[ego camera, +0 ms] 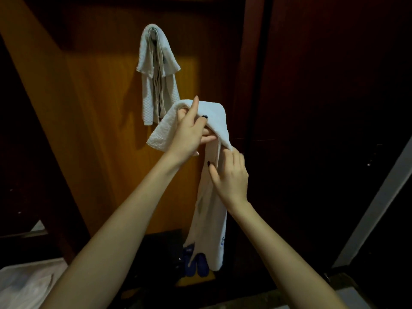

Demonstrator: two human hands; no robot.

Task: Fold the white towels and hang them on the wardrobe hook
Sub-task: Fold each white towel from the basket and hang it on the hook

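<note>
A white towel [156, 70] hangs folded over the hook [153, 32] on the orange wardrobe door [100, 108]. In front of it, lower and to the right, I hold a second white towel [214, 117] in the air. My left hand [189, 132] grips its upper fold, with one flap draped to the left and a finger pointing up. My right hand [229, 177] pinches the long part that hangs straight down, just below the fold. The towel's lower end, with blue print, reaches down near the floor.
Dark wooden wardrobe panels [323, 108] fill the right side. A pair of blue slippers [196, 264] lies on the floor below the hanging towel. A white sheet or bedding [26, 284] shows at the bottom left. A pale frame edge [374, 208] slants at the right.
</note>
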